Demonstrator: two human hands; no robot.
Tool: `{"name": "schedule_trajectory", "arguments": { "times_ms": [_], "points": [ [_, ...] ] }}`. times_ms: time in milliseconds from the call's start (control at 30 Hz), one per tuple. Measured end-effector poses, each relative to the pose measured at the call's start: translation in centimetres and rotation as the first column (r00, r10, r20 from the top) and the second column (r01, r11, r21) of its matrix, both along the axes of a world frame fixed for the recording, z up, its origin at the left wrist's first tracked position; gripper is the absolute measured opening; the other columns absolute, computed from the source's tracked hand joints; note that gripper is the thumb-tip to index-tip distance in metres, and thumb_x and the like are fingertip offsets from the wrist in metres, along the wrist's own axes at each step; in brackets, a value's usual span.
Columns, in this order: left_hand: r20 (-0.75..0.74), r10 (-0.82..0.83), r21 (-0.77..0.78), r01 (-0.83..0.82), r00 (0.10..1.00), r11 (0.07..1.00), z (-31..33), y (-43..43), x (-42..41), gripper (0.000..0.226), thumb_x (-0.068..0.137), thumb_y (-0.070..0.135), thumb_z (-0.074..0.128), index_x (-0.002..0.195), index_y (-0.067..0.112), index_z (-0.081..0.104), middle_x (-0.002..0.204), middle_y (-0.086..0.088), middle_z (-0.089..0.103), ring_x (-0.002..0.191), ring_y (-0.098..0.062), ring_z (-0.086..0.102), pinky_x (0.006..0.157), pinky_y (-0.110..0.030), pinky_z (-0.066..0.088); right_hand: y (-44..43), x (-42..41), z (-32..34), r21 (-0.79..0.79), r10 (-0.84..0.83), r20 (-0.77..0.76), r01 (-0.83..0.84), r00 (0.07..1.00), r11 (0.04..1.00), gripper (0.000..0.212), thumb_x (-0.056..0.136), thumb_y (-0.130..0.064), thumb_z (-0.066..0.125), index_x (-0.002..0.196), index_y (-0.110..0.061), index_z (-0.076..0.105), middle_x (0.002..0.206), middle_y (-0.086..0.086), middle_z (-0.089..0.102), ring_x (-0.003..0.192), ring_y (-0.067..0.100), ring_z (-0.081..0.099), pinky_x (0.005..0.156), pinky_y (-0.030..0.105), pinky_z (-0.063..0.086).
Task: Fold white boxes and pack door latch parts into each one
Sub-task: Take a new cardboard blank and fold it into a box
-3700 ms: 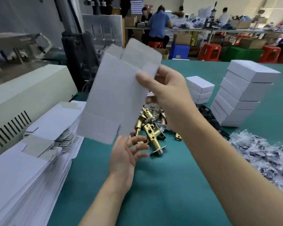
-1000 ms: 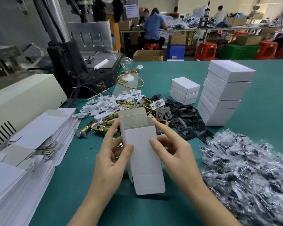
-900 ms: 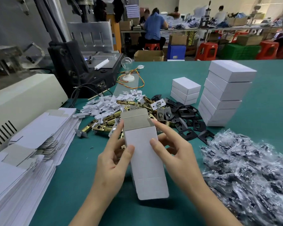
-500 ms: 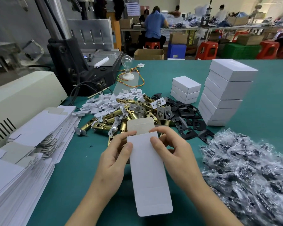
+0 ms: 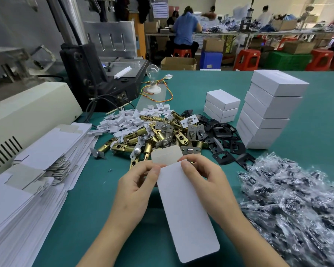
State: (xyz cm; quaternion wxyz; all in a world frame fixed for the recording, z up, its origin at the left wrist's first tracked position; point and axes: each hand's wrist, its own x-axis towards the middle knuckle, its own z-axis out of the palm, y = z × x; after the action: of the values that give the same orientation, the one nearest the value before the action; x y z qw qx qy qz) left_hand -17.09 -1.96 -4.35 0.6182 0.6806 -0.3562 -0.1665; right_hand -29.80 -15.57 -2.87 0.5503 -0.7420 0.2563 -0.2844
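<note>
Centre frame: left hand (image 5: 137, 187) and right hand (image 5: 206, 182) pinch the box (image 5: 185, 209) with curled fingers, its flap (image 5: 167, 154) not yet tucked. It looks unpacked. Latches (image 5: 158, 133) wait above, finished boxes (image 5: 270, 108) upper right, flat blanks (image 5: 27, 180) lower left.

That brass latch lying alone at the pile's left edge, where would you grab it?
Probably by its round brass barrel, from above, fingers across it. The latch lies flat on the table with room either side; its end plate looks thin and flat.
</note>
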Motion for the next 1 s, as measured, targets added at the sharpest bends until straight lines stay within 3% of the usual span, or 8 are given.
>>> {"name": "schedule_trajectory", "arguments": {
  "times_ms": [200,300,400,500,567,800,933,1000],
  "points": [
    [0.083,0.029,0.029,-0.031,0.996,0.999,0.17,-0.06,-0.04,0.028,0.099,0.046,0.053,0.092,0.03,0.074,0.089,0.003,0.069,0.085,-0.017,0.062,0.076,-0.038,0.05,-0.08,0.13,-0.53,0.057,0.017,-0.008,-0.016,1.0,0.998,0.033,0.085,-0.06,0.055,0.102,-0.037,0.071,0.09,0.004,0.069,0.084,0.02,0.065,0.071,0.038,0.052],
    [0.107,0.045,0.031,-0.049,0.993,0.998,0.22,-0.06,-0.05,0.035,0.095,0.053,0.05,0.088,0.027,0.072,0.086,0.003,0.066,0.083,-0.016,0.061,0.073,-0.035,0.049,-0.04,0.23,-0.56,0.066,0.018,-0.018,-0.017,1.0,0.998,0.032,0.086,-0.06,0.054,0.098,-0.036,0.071,0.088,0.003,0.069,0.076,0.01,0.06,0.069,0.034,0.046],
    [0.135,0.027,0.021,-0.03,0.991,0.999,0.4,0.07,-0.2,0.031,0.097,0.053,0.051,0.088,0.034,0.074,0.09,0.007,0.068,0.088,-0.014,0.064,0.074,-0.023,0.047,-0.07,0.19,-0.17,0.07,0.032,0.01,-0.033,0.999,0.997,0.036,0.092,-0.056,0.049,0.09,-0.028,0.071,0.075,-0.01,0.064,0.068,0.004,0.054,0.064,0.029,0.041],
    [0.115,0.019,-0.006,-0.018,0.993,1.0,0.51,0.1,-0.21,0.027,0.095,0.051,0.053,0.096,0.037,0.077,0.103,0.008,0.074,0.102,-0.016,0.068,0.082,-0.028,0.052,-0.35,0.06,0.12,0.089,0.031,0.039,-0.034,0.999,0.995,0.037,0.093,-0.053,0.051,0.088,-0.023,0.071,0.071,-0.01,0.059,0.066,0.007,0.049,0.064,0.035,0.038],
    [0.094,0.016,-0.018,-0.014,0.995,1.0,0.48,0.19,-0.09,0.028,0.094,0.051,0.054,0.098,0.036,0.079,0.107,0.007,0.075,0.106,-0.019,0.068,0.085,-0.031,0.053,-0.32,0.05,0.11,0.099,0.046,0.048,-0.051,0.998,0.994,0.036,0.093,-0.053,0.052,0.088,-0.024,0.071,0.074,-0.006,0.061,0.068,0.009,0.051,0.065,0.037,0.039],
    [0.189,0.008,0.021,-0.012,0.982,1.0,0.55,0.13,-0.13,0.032,0.096,0.05,0.053,0.096,0.035,0.081,0.101,0.013,0.07,0.104,-0.014,0.067,0.078,-0.013,0.048,-0.47,-0.05,-0.11,0.117,0.043,0.023,-0.046,0.999,0.992,0.027,0.096,-0.046,0.058,0.086,-0.027,0.074,0.087,0.006,0.071,0.083,0.03,0.065,0.071,0.041,0.049],
    [0.227,0.008,0.043,-0.018,0.974,0.999,0.44,0.2,-0.03,0.024,0.101,0.036,0.055,0.105,0.039,0.079,0.109,0.017,0.072,0.11,-0.011,0.067,0.082,-0.019,0.051,-0.6,-0.22,-0.01,0.145,0.045,0.068,-0.055,0.997,0.988,0.012,0.1,-0.028,0.064,0.094,-0.033,0.073,0.091,-0.003,0.074,0.091,0.022,0.07,0.073,0.035,0.059],
    [0.203,0.026,0.027,-0.032,0.979,0.999,0.4,0.27,-0.06,0.025,0.098,0.035,0.058,0.115,0.048,0.072,0.112,0.022,0.072,0.109,-0.008,0.068,0.081,-0.017,0.052,-0.62,-0.18,0.0,0.218,0.032,0.122,-0.058,0.992,0.974,0.016,0.098,-0.023,0.067,0.106,-0.037,0.065,0.094,0.001,0.076,0.092,0.021,0.071,0.074,0.038,0.061]
  ]
}}
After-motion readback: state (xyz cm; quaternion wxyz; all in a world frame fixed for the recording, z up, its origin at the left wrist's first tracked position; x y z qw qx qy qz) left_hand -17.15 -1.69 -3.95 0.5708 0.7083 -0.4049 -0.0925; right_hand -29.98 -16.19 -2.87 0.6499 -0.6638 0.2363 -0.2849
